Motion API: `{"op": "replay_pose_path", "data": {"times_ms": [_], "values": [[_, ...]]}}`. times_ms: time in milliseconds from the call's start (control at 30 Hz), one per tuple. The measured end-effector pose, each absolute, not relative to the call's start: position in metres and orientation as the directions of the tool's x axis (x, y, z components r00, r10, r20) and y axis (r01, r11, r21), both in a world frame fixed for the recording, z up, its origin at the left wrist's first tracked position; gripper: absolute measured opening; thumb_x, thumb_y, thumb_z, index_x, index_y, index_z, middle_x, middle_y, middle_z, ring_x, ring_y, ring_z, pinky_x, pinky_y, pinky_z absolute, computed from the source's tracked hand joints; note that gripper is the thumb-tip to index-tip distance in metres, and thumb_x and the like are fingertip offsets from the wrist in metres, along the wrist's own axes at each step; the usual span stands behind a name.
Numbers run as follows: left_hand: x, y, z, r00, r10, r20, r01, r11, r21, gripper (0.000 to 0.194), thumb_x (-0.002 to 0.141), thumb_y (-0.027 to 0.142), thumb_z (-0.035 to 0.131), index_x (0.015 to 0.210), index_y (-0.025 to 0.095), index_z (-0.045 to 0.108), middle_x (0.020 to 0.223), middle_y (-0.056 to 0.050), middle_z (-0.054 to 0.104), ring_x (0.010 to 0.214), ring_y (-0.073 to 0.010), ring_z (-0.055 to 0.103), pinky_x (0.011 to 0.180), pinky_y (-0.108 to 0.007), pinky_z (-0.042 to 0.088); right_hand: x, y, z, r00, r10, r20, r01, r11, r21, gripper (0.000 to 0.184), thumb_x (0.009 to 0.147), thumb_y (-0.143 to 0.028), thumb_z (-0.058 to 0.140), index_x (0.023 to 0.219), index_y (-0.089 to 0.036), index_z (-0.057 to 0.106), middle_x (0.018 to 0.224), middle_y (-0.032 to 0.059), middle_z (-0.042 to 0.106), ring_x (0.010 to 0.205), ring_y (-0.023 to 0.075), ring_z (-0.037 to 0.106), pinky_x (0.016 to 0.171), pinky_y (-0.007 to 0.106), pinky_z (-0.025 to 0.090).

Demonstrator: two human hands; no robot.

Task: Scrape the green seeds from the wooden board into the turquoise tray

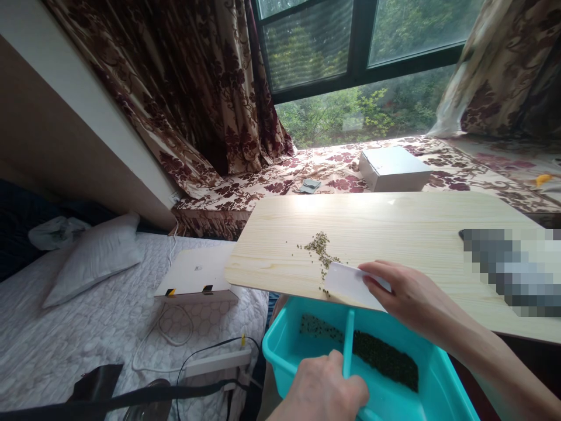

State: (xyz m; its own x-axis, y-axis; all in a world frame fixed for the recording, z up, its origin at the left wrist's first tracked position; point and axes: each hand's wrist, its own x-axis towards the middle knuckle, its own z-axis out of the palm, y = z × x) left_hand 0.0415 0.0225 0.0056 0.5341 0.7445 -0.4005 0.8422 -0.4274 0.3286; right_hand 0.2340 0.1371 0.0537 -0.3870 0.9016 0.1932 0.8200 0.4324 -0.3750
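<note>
My right hand [403,292] pinches a white card [350,283], held low against the light wooden tabletop [394,228] near its front edge. Just left of the card lies a loose scatter of small green beans [319,242], a few of them close to the edge. Below that edge is a turquoise bin [280,351] split by a divider [348,339]. Dark green beans [385,359] cover part of its right compartment, and a thinner scatter lies in the left one. My left hand [324,386] is closed around the near end of the divider.
A dark, pixelated object [504,269] lies on the tabletop's right. Behind stands a white box [394,164] beside a small grey cloth [310,186]. To the left, a bed [105,310] bears a flat white box [197,269], a power strip [219,362] and cables.
</note>
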Motion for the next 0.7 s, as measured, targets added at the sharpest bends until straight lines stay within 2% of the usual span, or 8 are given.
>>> {"op": "replay_pose_path", "data": {"times_ms": [200, 400, 567, 700], "values": [[0.043, 0.024, 0.010, 0.535, 0.733, -0.420, 0.843, -0.428, 0.327, 0.031, 0.087, 0.051, 0.067, 0.098, 0.023, 0.071, 0.085, -0.005, 0.054, 0.077, -0.0252, 0.060, 0.062, -0.030, 0.045, 0.232, 0.135, 0.056, -0.393, 0.908, 0.142, 0.829, 0.417, -0.373, 0.030, 0.090, -0.025, 0.045, 0.093, -0.027, 0.075, 0.093, 0.0046, 0.080, 0.075, 0.0211, 0.073, 0.060, 0.028, 0.049], [0.038, 0.023, 0.011, 0.530, 0.743, -0.409, 0.842, -0.405, 0.355, 0.045, 0.082, 0.065, 0.069, 0.098, 0.023, 0.070, 0.090, -0.005, 0.057, 0.079, -0.0261, 0.061, 0.062, -0.030, 0.044, 0.235, 0.137, 0.057, -0.390, 0.897, 0.208, 0.815, 0.441, -0.377, 0.030, 0.088, -0.026, 0.048, 0.097, -0.027, 0.076, 0.091, 0.0047, 0.081, 0.076, 0.0223, 0.074, 0.060, 0.029, 0.051], [0.016, 0.020, 0.030, 0.410, 0.727, -0.550, 0.908, -0.271, 0.318, 0.030, 0.086, 0.051, 0.074, 0.099, 0.024, 0.069, 0.102, -0.005, 0.061, 0.093, -0.0271, 0.064, 0.071, -0.030, 0.047, 0.233, 0.138, 0.052, -0.397, 0.887, 0.238, 0.804, 0.461, -0.376, 0.030, 0.089, -0.026, 0.048, 0.098, -0.027, 0.076, 0.091, 0.0044, 0.081, 0.073, 0.0211, 0.074, 0.058, 0.028, 0.050], [-0.003, 0.016, 0.038, 0.289, 0.785, -0.549, 0.948, -0.154, 0.279, 0.032, 0.083, 0.049, 0.079, 0.097, 0.023, 0.068, 0.103, -0.004, 0.062, 0.097, -0.0265, 0.064, 0.079, -0.032, 0.048, 0.229, 0.139, 0.050, -0.411, 0.890, 0.197, 0.820, 0.455, -0.348, 0.032, 0.089, -0.025, 0.046, 0.099, -0.026, 0.076, 0.092, 0.0049, 0.081, 0.075, 0.0214, 0.074, 0.059, 0.028, 0.049]]}}
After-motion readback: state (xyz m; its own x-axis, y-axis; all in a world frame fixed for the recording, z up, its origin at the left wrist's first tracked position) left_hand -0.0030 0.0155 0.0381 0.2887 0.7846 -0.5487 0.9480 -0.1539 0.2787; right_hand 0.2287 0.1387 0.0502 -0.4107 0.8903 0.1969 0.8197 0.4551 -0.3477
